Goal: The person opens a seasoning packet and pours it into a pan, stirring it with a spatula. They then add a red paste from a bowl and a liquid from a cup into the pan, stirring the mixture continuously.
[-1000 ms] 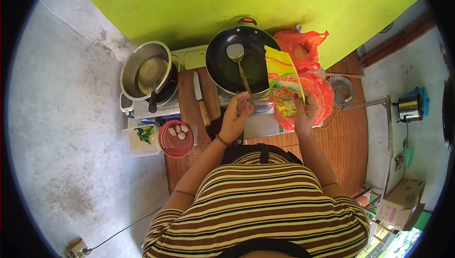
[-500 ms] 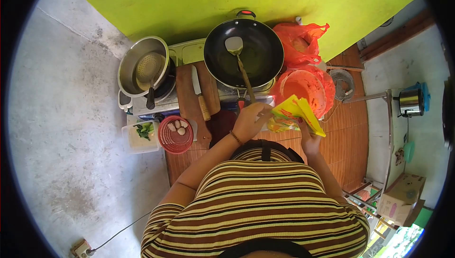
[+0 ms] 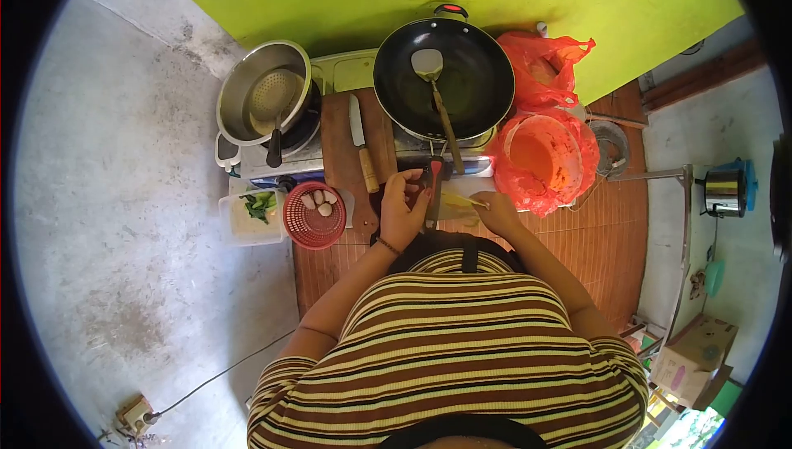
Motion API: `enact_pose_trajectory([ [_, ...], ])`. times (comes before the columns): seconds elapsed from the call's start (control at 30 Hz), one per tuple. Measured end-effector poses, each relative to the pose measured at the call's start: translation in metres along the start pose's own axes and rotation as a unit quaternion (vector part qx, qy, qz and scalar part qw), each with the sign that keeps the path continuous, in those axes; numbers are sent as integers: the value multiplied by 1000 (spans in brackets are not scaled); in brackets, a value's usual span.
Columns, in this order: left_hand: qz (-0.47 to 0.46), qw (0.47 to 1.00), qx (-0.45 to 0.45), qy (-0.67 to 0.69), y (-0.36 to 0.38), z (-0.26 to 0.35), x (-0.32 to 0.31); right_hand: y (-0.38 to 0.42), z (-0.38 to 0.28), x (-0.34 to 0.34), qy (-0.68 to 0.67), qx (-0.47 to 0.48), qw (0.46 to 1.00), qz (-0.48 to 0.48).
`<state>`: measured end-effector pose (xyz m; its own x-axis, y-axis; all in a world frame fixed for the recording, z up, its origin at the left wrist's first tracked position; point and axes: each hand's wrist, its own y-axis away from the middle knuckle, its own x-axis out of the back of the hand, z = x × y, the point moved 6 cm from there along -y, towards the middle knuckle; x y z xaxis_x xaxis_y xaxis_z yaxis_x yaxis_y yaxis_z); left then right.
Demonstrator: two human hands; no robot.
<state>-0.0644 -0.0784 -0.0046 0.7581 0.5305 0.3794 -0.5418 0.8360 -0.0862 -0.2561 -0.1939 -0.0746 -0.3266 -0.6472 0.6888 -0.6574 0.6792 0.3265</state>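
My right hand (image 3: 499, 215) pinches the edge of a yellow packet (image 3: 459, 205), tilted so that it shows mostly edge-on and its print cannot be read. My left hand (image 3: 403, 211) is just left of the black wok handle (image 3: 434, 193), fingers curved and apart; nothing shows in them. Beyond both hands stands a black wok (image 3: 474, 61) with a thin layer of liquid in its bottom. A spatula (image 3: 437, 86) rests in it, its wooden handle pointing toward me over the rim.
Left of the wok, a knife (image 3: 360, 139) lies on a wooden cutting board (image 3: 334, 123). Further left are a steel pot (image 3: 231, 111) with a strainer (image 3: 274, 96), a red basket (image 3: 299, 234) of garlic and a tub (image 3: 235, 230) with greens. A red-bagged bucket (image 3: 582, 148) stands right.
The yellow packet has come down and turned edge-on between my hands. My left hand has moved away from the packet, left toward the wok handle. The view has shifted slightly.
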Motion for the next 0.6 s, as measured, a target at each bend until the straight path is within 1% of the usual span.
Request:
enact_pose_trajectory([
  [0.1,-10,999,32,8,8,-12,-4,-17,5,-14,-69,80,993,49],
  [0.23,-53,993,92,42,17,-26,-15,-25,4,-13,-67,81,993,47],
  [0.3,-76,985,136,81,22,-29,-20,-24,3,-7,-59,86,993,52],
  [0.33,-87,979,157,101,24,-30,-23,-22,-1,-3,-64,107,990,62],
  [0.43,-75,992,76,65,26,-38,-32,-17,-5,6,-74,155,981,91],
  [0.5,-87,987,102,84,28,-38,-34,-19,-1,5,-75,171,976,109],
  [0.6,-97,983,120,104,26,-31,-34,-16,1,15,-83,94,987,105],
])
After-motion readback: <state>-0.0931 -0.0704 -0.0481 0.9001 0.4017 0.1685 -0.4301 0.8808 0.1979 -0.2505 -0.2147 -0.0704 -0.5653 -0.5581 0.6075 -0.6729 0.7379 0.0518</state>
